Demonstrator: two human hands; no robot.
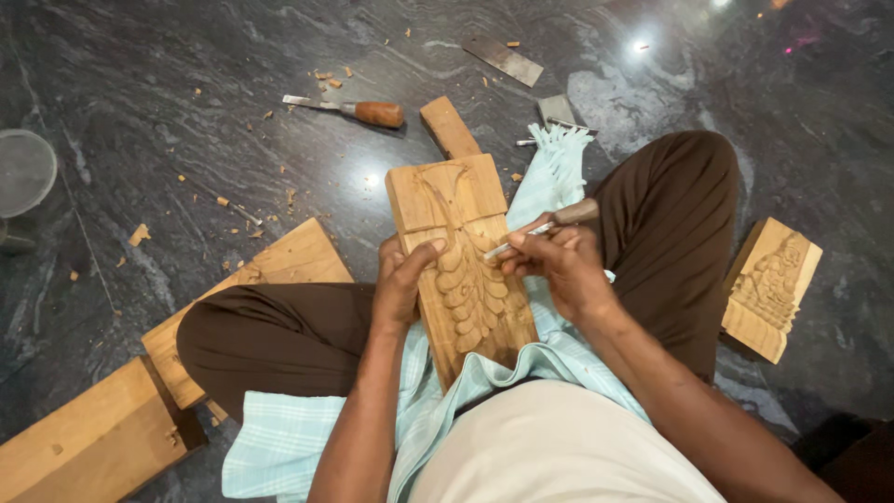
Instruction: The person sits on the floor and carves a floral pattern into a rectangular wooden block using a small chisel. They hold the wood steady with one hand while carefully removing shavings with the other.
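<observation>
Carving here calls for a steady board, and the left hand (402,279) supplies that: its fingers are curled over the left edge of the wooden panel (463,256), thumb pressed across the face just above the carved scales. The right hand (559,264) is closed around a chisel (545,224), gripping it low on the shaft like a pen, with the wooden handle sticking out up and to the right and the blade tip touching the panel's right side beside the scale pattern. To do this well, I judge that short, shallow pushes across the relief suit best, with the left thumb kept clear of the blade's path and the panel braced against the lap. The panel rests on a light blue checked cloth (298,438) spread over the crossed legs, its near end against the body. Its long axis runs away from the person, leaning slightly left at the far end, which juts out over the dark stone floor (149,84). A second chisel (358,111) lies on the floor well apart, and another carved block (771,287) sits beside the right knee.
</observation>
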